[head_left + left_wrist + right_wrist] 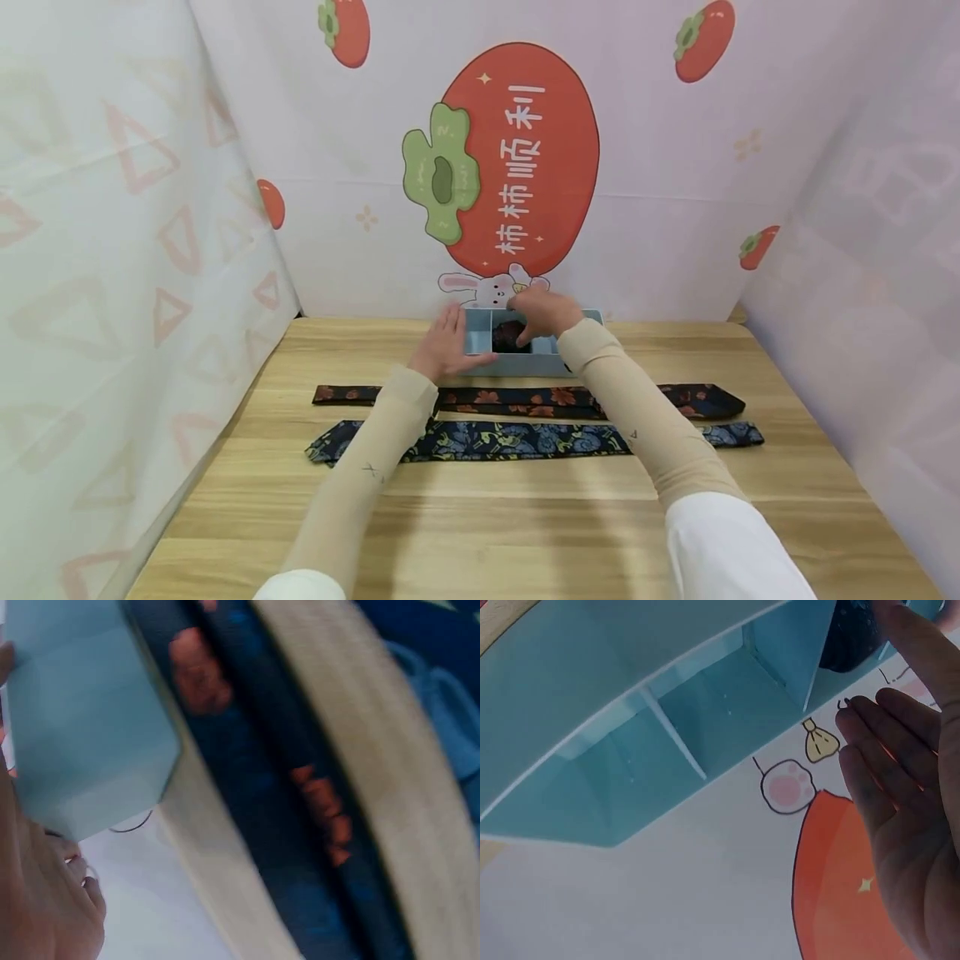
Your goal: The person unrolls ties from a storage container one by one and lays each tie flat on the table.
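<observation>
A light blue divided box [510, 365] stands near the back of the table. One of its compartments holds a dark rolled-up tie [507, 335]. At the box's left end is my left hand [444, 346], its fingers extended and its thumb along the front wall. My right hand [549, 312] reaches over the box from the right. In the right wrist view, its thumb is at the rolled tie [851, 637], while the other fingers [866, 739] extend fairly straight beyond the back wall. Other compartments seen there hold nothing.
In front of the box lies a dark tie with orange flowers [705, 402]. Nearer to me is a navy tie with blue and yellow patterns [517, 442]; both pass beneath my forearms. A printed cloth [645, 250] hangs behind the wooden table [510, 533].
</observation>
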A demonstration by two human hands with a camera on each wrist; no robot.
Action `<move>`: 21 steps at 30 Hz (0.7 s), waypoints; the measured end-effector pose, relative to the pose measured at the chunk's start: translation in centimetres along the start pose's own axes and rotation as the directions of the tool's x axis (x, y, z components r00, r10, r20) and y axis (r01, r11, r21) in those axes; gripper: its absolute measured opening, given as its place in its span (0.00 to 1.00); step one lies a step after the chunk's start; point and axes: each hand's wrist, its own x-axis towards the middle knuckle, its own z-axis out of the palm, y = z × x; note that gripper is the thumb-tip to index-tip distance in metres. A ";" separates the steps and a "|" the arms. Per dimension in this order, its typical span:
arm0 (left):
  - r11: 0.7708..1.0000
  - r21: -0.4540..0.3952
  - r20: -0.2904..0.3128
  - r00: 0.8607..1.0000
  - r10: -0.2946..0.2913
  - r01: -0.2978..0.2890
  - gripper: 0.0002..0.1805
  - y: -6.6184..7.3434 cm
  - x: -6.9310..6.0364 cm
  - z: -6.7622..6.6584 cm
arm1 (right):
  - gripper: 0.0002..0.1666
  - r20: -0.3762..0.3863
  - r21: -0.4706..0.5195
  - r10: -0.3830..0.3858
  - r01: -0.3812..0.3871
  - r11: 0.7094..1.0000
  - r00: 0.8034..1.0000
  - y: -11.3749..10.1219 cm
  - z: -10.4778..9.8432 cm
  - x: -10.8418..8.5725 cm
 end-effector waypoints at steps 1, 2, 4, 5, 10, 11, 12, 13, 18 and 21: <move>1.000 0.006 -0.009 1.000 -0.001 0.001 0.67 0.0 0.0 0.2 | 0.41 0.004 0.003 0.002 -0.002 1.000 1.000 -0.1 0.2 0.3; 1.000 0.015 -0.021 1.000 -0.001 0.002 0.67 -0.1 0.1 0.4 | 0.41 0.008 0.002 0.000 0.000 1.000 1.000 -0.1 0.4 0.6; 1.000 0.026 -0.040 0.999 -0.007 0.008 0.67 -0.2 0.1 0.7 | 0.40 0.016 -0.015 -0.005 0.005 1.000 1.000 -0.4 0.7 1.2; 0.999 0.033 -0.047 0.999 -0.008 0.010 0.67 -0.2 0.0 0.8 | 0.39 0.018 -0.025 -0.008 0.008 1.000 1.000 -0.5 0.8 1.5; 0.997 0.069 -0.055 0.998 -0.018 0.022 0.65 0.1 0.3 1.2 | 0.33 0.046 -0.085 -0.013 0.017 0.996 0.999 -0.8 1.5 2.5; 0.997 0.073 -0.053 0.998 -0.019 0.023 0.65 0.2 0.3 1.2 | 0.32 0.052 -0.096 -0.011 0.016 0.995 0.999 -0.7 1.7 2.6; 0.997 0.074 -0.053 0.998 -0.017 0.021 0.65 0.4 0.4 1.3 | 0.31 0.055 -0.108 -0.007 0.013 0.994 0.998 -0.7 1.9 2.7; 0.997 0.071 -0.053 0.998 -0.021 0.025 0.65 0.5 0.3 1.2 | 0.30 0.063 -0.122 -0.002 0.010 0.993 0.998 -0.7 2.1 2.9; 0.996 0.078 -0.047 0.998 -0.033 0.037 0.65 0.7 0.2 1.2 | 0.28 0.059 -0.157 0.002 0.007 0.988 0.998 -0.9 2.7 3.5; 0.995 0.087 -0.048 0.998 -0.040 0.044 0.65 0.7 0.2 1.3 | 0.27 0.035 -0.178 -0.019 0.025 0.984 0.999 -1.0 3.1 3.9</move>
